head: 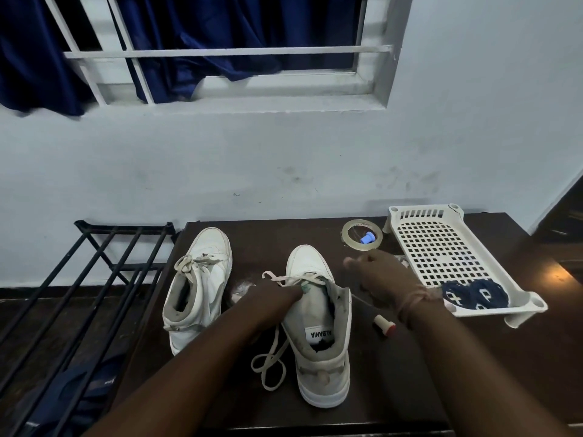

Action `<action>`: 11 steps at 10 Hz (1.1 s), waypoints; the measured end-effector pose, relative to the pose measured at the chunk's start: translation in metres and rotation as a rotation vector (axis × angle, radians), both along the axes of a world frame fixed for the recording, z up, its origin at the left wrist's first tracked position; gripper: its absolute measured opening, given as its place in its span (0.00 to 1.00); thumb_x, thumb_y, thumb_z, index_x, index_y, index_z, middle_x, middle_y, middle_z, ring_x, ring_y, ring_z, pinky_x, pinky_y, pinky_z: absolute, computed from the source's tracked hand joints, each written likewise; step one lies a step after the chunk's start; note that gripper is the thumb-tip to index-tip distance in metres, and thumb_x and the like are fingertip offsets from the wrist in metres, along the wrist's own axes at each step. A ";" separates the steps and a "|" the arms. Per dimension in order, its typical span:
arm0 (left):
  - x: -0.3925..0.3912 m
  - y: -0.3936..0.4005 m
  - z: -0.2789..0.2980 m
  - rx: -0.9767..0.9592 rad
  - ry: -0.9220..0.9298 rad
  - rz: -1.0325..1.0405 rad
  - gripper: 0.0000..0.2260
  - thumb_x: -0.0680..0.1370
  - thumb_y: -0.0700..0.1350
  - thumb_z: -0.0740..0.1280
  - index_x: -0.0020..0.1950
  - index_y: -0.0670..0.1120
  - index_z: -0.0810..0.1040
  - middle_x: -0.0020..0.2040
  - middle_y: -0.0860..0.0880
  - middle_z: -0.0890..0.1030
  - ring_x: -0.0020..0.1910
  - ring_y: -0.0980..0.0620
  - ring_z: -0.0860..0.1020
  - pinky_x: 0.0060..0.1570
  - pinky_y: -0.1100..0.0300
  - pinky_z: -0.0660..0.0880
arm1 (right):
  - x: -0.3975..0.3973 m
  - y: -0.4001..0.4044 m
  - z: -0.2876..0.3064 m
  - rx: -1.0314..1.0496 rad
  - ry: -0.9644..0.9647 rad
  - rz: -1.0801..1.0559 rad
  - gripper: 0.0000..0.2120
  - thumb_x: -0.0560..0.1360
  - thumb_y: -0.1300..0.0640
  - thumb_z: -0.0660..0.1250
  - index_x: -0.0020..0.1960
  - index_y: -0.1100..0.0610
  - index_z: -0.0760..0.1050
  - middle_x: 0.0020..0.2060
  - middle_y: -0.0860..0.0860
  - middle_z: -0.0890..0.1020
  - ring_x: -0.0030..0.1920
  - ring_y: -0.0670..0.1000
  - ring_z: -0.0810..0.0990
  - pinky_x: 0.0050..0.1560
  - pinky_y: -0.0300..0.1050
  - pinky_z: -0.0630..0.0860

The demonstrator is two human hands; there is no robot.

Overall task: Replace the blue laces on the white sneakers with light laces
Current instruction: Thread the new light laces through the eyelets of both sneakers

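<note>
Two white high-top sneakers stand on a dark table [473, 357], toes toward the wall. The left sneaker [202, 279] carries a light lace. The right sneaker [321, 335] has a light lace [271, 364] threaded near its toe, with a long loop trailing down its left side. My left hand [274, 294] grips the tongue and lace at the right sneaker's throat. My right hand [381, 275] hovers to the right of that sneaker, blurred, fingers loosely spread, holding nothing that I can see. The blue laces [473, 293] lie bunched in a white perforated tray [441, 247].
A roll of clear tape [361, 238] with a small blue cap [367, 238] inside sits near the wall. A small cylinder with a red end [385, 325] lies beside my right wrist. A black metal rack [94, 279] stands left of the table.
</note>
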State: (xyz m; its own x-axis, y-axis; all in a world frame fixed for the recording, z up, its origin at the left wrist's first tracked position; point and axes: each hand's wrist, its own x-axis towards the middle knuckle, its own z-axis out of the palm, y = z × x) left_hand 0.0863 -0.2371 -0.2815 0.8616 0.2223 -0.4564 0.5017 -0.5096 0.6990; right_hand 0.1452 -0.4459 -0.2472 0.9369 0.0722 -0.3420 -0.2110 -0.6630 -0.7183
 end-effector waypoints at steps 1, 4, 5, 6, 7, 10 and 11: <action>0.000 -0.002 0.000 -0.040 -0.024 -0.014 0.14 0.72 0.57 0.67 0.37 0.47 0.80 0.37 0.50 0.84 0.34 0.53 0.79 0.38 0.59 0.71 | -0.004 0.006 0.006 -0.158 0.079 0.080 0.21 0.75 0.40 0.67 0.39 0.58 0.75 0.30 0.51 0.76 0.28 0.49 0.71 0.33 0.41 0.68; 0.000 -0.004 0.001 -0.022 0.022 0.082 0.37 0.70 0.64 0.69 0.64 0.33 0.76 0.41 0.46 0.82 0.40 0.49 0.82 0.36 0.59 0.73 | 0.005 -0.017 0.016 0.034 -0.207 -0.204 0.12 0.73 0.53 0.70 0.34 0.54 0.72 0.33 0.53 0.76 0.37 0.53 0.74 0.38 0.44 0.75; 0.002 -0.009 0.001 0.005 0.011 0.123 0.34 0.72 0.58 0.71 0.69 0.39 0.66 0.56 0.43 0.80 0.55 0.45 0.80 0.52 0.57 0.74 | -0.004 -0.002 0.009 -0.053 -0.109 0.072 0.09 0.71 0.60 0.73 0.43 0.53 0.73 0.38 0.51 0.75 0.39 0.50 0.74 0.37 0.39 0.69; 0.001 -0.009 0.001 -0.037 -0.041 0.129 0.25 0.76 0.49 0.70 0.68 0.48 0.62 0.51 0.50 0.77 0.50 0.51 0.77 0.48 0.57 0.72 | -0.006 0.005 -0.002 -0.110 -0.072 0.316 0.10 0.75 0.63 0.68 0.46 0.48 0.80 0.46 0.46 0.83 0.55 0.50 0.81 0.48 0.31 0.72; 0.004 -0.006 -0.001 -0.071 -0.063 0.053 0.17 0.73 0.50 0.68 0.61 0.51 0.72 0.48 0.51 0.80 0.44 0.54 0.77 0.42 0.58 0.71 | -0.003 0.004 -0.007 -0.220 -0.047 0.280 0.10 0.77 0.61 0.64 0.46 0.53 0.84 0.46 0.52 0.85 0.61 0.54 0.79 0.68 0.47 0.69; 0.014 0.008 0.018 0.021 0.003 -0.044 0.22 0.72 0.62 0.66 0.43 0.43 0.84 0.45 0.44 0.85 0.44 0.44 0.82 0.49 0.54 0.76 | 0.001 -0.003 -0.009 -0.470 -0.016 0.298 0.16 0.79 0.53 0.65 0.63 0.59 0.76 0.56 0.55 0.80 0.60 0.57 0.79 0.56 0.46 0.74; 0.014 0.022 0.019 0.079 -0.039 -0.081 0.15 0.81 0.54 0.66 0.49 0.44 0.85 0.48 0.41 0.85 0.50 0.42 0.82 0.50 0.55 0.76 | -0.002 0.007 -0.001 -0.342 -0.089 0.414 0.07 0.78 0.58 0.64 0.52 0.48 0.77 0.49 0.51 0.79 0.50 0.53 0.78 0.59 0.47 0.75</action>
